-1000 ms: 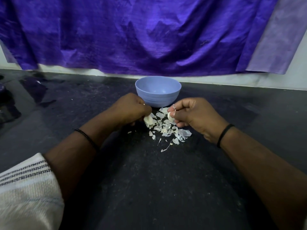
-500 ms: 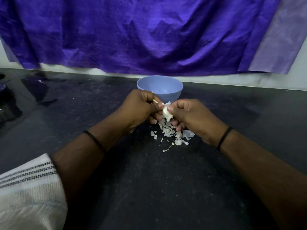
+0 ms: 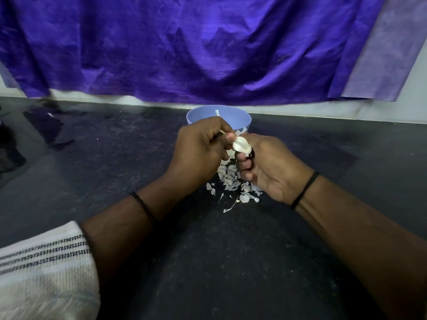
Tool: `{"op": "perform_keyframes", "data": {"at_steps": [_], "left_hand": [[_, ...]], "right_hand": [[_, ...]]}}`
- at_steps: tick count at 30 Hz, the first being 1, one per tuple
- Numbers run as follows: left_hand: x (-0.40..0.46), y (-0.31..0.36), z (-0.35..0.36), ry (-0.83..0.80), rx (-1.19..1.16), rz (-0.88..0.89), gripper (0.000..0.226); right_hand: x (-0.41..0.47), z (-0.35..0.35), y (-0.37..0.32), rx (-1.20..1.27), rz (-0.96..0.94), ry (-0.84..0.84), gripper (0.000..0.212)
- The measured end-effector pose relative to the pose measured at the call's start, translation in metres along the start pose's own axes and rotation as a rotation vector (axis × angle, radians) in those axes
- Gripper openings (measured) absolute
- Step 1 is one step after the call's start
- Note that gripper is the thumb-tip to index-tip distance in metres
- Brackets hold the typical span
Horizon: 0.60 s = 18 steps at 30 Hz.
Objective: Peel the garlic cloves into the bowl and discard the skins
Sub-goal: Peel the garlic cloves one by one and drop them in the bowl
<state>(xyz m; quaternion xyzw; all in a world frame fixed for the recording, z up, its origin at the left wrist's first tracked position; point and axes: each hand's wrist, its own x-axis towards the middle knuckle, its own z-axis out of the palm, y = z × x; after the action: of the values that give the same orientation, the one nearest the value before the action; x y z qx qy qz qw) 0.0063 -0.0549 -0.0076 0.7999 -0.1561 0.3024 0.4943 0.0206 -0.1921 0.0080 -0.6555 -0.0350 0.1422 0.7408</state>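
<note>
Head view: both hands, left (image 3: pixel 198 148) and right (image 3: pixel 270 167), pinch garlic clove (image 3: pixel 241 144) above skins (image 3: pixel 233 181), before bowl (image 3: pixel 231 116).

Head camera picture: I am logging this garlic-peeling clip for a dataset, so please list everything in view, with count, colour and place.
Round plastic bowl: one, light blue, on the counter just behind the hands.
Garlic clove: one, cream-white, pinched between both hands in front of the bowl.
Papery garlic skins: a loose pile, white, on the counter below the hands.
Stone counter: one, dark grey, fills the lower picture.
Hanging cloth: one, deep purple, with a paler lilac panel at right, on the wall behind.
Wall strip: white, between cloth and counter.
Wristbands: two, black, one on each wrist.
Striped woven sleeve: one, white with dark lines, lower left.
Left hand: curled, gripping the clove.
Right hand: curled, gripping the clove.
</note>
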Motion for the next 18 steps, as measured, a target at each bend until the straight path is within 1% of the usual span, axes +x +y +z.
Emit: {"op": "perform_keyframes", "data": {"at_steps": [2,3,5,6,7,8,10,12,16,18], "left_hand": [[-0.001,0.0,0.001,-0.02,0.001,-0.004,0.011],[0.0,-0.001,0.001,-0.027,0.018,-0.028,0.012],[0.003,-0.006,0.0,-0.033,0.061,-0.102,0.016],[0.005,-0.009,-0.002,-0.031,0.072,-0.141,0.018],[0.007,-0.013,-0.004,-0.03,0.074,-0.176,0.021],[0.008,-0.015,-0.006,-0.03,0.069,-0.207,0.022],[0.008,-0.017,-0.007,-0.039,0.04,-0.258,0.021],[0.006,-0.015,-0.005,-0.054,0.007,-0.282,0.018],[0.005,-0.012,0.0,-0.055,-0.086,-0.288,0.017],[0.003,-0.009,0.003,-0.044,-0.233,-0.33,0.014]], "right_hand": [[-0.002,-0.005,0.0,-0.03,-0.006,-0.022,0.027],[-0.001,-0.008,0.001,-0.125,-0.07,0.002,0.032],[0.001,-0.014,0.004,-0.43,-0.279,0.096,0.036],[0.002,-0.017,0.006,-0.566,-0.391,0.141,0.034],[0.003,-0.019,0.007,-0.647,-0.482,0.158,0.03],[0.003,-0.019,0.008,-0.678,-0.538,0.142,0.026],[0.004,-0.018,0.012,-0.701,-0.567,0.103,0.016],[0.004,-0.017,0.015,-0.696,-0.551,0.121,0.008],[0.005,-0.015,0.015,-0.559,-0.538,0.173,0.003],[0.006,-0.012,0.016,-0.51,-0.54,0.209,0.004]]}}
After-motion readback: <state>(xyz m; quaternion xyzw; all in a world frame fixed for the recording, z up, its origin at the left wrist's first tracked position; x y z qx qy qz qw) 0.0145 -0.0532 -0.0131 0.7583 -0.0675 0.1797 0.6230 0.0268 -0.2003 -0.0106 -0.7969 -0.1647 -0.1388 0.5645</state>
